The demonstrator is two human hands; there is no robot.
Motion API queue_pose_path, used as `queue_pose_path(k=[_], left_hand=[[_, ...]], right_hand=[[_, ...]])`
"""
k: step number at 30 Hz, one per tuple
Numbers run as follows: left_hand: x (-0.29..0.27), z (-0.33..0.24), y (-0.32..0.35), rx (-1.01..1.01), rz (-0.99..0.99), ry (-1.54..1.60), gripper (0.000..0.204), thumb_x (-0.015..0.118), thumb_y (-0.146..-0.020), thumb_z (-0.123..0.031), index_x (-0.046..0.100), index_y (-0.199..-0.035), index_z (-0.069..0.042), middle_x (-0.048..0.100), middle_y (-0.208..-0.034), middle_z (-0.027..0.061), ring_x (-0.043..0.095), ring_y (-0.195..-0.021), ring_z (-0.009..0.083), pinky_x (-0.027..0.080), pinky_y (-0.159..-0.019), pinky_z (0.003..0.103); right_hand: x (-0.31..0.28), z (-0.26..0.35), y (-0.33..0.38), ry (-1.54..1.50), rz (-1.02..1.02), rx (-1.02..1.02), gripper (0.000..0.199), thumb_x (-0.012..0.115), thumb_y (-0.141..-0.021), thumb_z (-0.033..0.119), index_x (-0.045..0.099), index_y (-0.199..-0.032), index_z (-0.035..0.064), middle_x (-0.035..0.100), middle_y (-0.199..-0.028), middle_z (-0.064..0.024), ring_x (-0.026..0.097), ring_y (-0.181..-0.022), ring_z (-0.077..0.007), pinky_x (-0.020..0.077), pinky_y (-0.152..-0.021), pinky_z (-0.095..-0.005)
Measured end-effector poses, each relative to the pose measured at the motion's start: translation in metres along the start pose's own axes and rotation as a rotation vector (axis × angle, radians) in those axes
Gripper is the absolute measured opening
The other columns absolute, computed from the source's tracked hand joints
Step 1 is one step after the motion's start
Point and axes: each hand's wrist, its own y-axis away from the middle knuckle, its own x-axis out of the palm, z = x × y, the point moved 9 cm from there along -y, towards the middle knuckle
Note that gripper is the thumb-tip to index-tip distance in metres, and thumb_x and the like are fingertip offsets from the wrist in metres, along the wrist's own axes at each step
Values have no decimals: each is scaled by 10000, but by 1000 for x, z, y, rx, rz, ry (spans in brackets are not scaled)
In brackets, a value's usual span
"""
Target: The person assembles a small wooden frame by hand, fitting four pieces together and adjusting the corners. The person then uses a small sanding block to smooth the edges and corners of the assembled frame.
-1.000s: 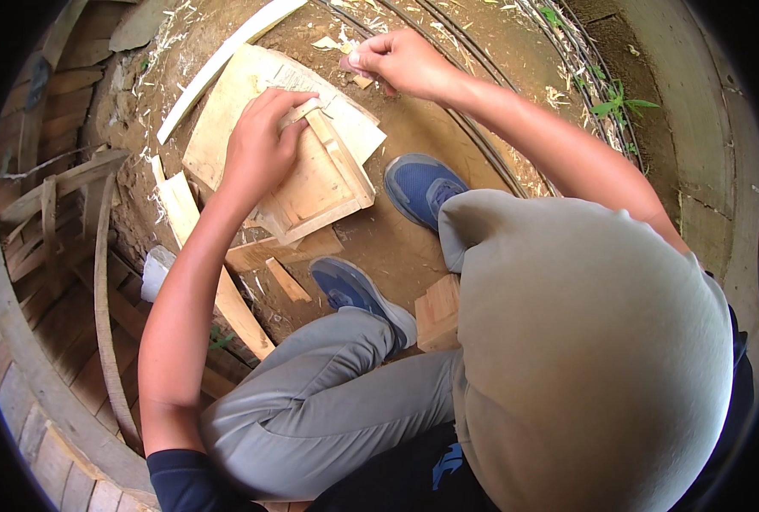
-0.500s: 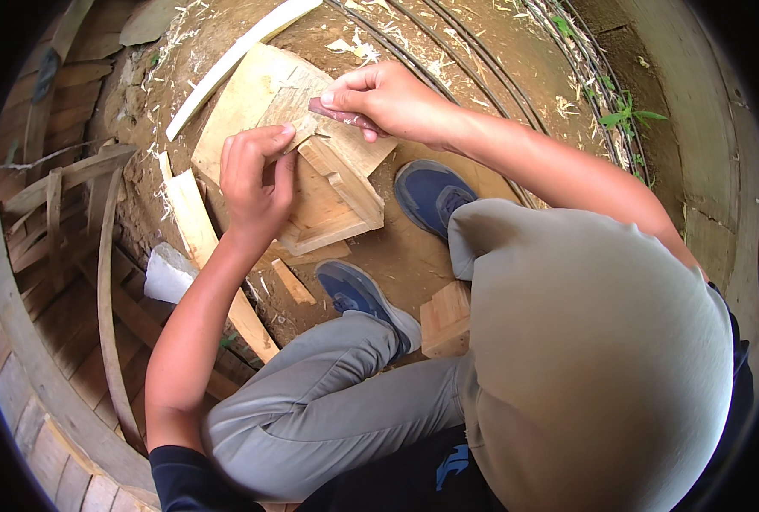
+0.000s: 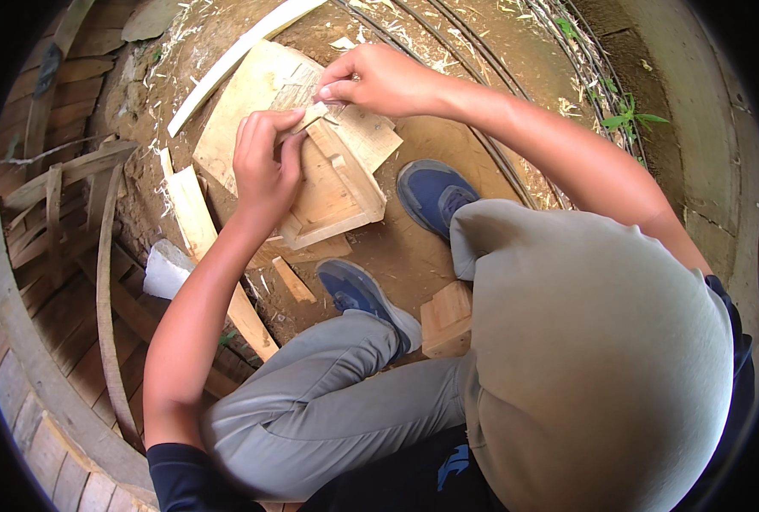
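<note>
My left hand [image 3: 267,162] is closed, thumb and fingers pinching a small pale wood piece [image 3: 314,116] above one corner of a shallow wooden box [image 3: 324,220]. That box rests tilted on a flat wooden board [image 3: 241,92], its inside facing up. Just beyond the small piece, my right hand [image 3: 378,83] has its fingers curled together close to the left fingertips. They hold a reddish-brown strip like folded sandpaper, now almost wholly hidden behind the fingers. Whether the strip touches the pale piece, I cannot tell.
Long pale wood strips [image 3: 193,209] lie left of the board. A small wedge [image 3: 293,280] and a wooden block [image 3: 446,320] sit near my shoes [image 3: 435,198]. Dark cables [image 3: 448,60] and shavings cross the dirt floor; a slatted wooden structure [image 3: 72,256] stands left.
My right hand has moved slightly up and its fingers have turned, so the reddish-brown strip is mostly hidden. My left hand has shifted slightly right with the pale wood piece.
</note>
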Motion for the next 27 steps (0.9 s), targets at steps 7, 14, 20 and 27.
queue_pose_path(k=[7,14,20,27], left_hand=[[32,6,-6,-14,128,11,222,742,-851,8,679,-1058,-41,648,-957,119,619,-903,317,497,-791,402],[53,-12,-16,51,203,0,218,752,-846,-21,682,-1051,-47,651,-957,122,622,-925,325,482,-824,421],[66,-4,-12,9,283,-235,278,739,-904,-192,636,-1142,-90,623,-1058,93,579,-1038,311,415,-920,434],[79,1,-6,-8,588,-349,540,731,-906,-322,500,-1325,-71,520,-1261,169,483,-1206,351,359,-1009,470]], right_hand=[[0,-56,6,-1,-34,152,236,680,-995,221,785,-1087,31,782,-964,-124,724,-899,-178,547,-823,-340],[-10,-83,25,-137,-89,311,229,682,-974,257,818,-1038,85,774,-892,-100,693,-798,-182,541,-770,-358],[-1,-84,49,-405,-36,447,262,636,-1053,268,783,-1083,54,650,-779,22,538,-652,-62,467,-567,-255],[16,-91,71,-694,-23,640,249,639,-1051,277,771,-1138,85,642,-766,47,518,-527,-45,407,-499,-218]])
